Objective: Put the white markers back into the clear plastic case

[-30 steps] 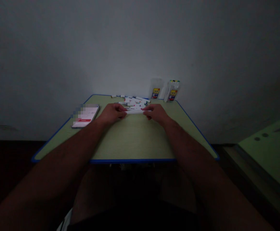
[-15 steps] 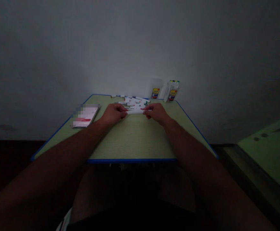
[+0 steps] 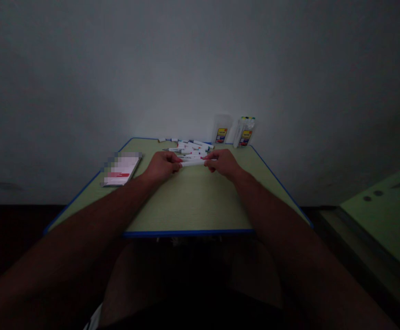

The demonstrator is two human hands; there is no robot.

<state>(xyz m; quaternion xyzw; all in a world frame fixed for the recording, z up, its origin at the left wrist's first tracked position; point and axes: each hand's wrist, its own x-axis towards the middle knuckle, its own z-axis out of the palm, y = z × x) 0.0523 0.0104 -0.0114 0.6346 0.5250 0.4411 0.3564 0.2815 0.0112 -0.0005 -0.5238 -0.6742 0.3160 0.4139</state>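
Note:
A white marker (image 3: 193, 163) lies crosswise between my two hands, just above the near part of the table's far half. My left hand (image 3: 163, 165) pinches its left end, and my right hand (image 3: 222, 161) grips the right end; the fingers cover both tips. Right behind it is a loose heap of white markers (image 3: 191, 148), some with coloured ends, pointing different ways. A few of the markers in the heap are partly hidden by my fingers.
A clear case (image 3: 221, 129) with a yellow label stands at the back, beside a similar case holding markers (image 3: 244, 132). A phone-like device (image 3: 121, 170), partly blurred, lies left on the blue-edged table (image 3: 193, 206). The wall (image 3: 186, 68) rises behind.
The view has tipped slightly, so the table sits a little lower in the picture. Both hands keep hold of the marker, whose right end now looks slightly higher.

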